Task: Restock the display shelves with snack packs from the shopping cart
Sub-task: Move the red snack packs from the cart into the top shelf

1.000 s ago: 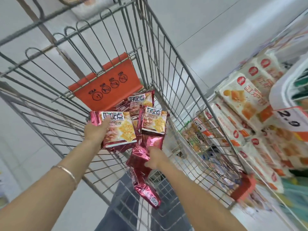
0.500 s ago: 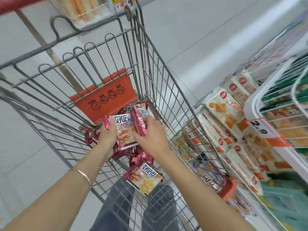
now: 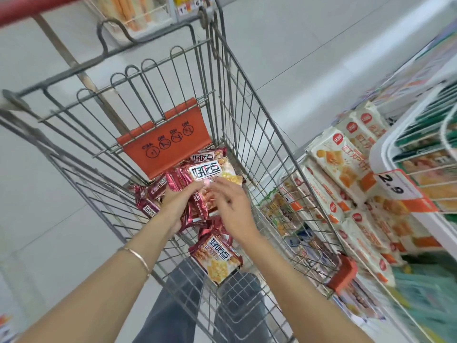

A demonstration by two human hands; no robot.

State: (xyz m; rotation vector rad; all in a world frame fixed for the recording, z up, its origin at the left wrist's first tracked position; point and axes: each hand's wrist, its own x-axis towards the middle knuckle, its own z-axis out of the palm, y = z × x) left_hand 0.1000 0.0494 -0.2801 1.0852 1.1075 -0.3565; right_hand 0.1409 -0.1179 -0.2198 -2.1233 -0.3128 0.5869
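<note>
Several maroon snack packs lie in the wire shopping cart (image 3: 248, 100). One pack (image 3: 217, 259) rests alone on the cart floor nearest me. More packs (image 3: 209, 169) are piled under the orange flap, and others (image 3: 148, 206) lie at the left. My left hand (image 3: 179, 203) grips a small stack of packs (image 3: 197, 210) held just above the pile. My right hand (image 3: 233, 209) hovers over that stack with its fingers spread and blurred, and I see no pack gripped in it.
An orange child-seat flap (image 3: 165, 142) hangs at the cart's far end. Display shelves at the right hold white and orange cracker bags (image 3: 342, 164) under a 2.9 price tag (image 3: 393, 186). An orange bumper (image 3: 342, 273) caps the cart's near right corner.
My right hand lifted a pack from the cart floor to the packs in my left hand, then let go and spread its fingers. My view has tilted further down.
</note>
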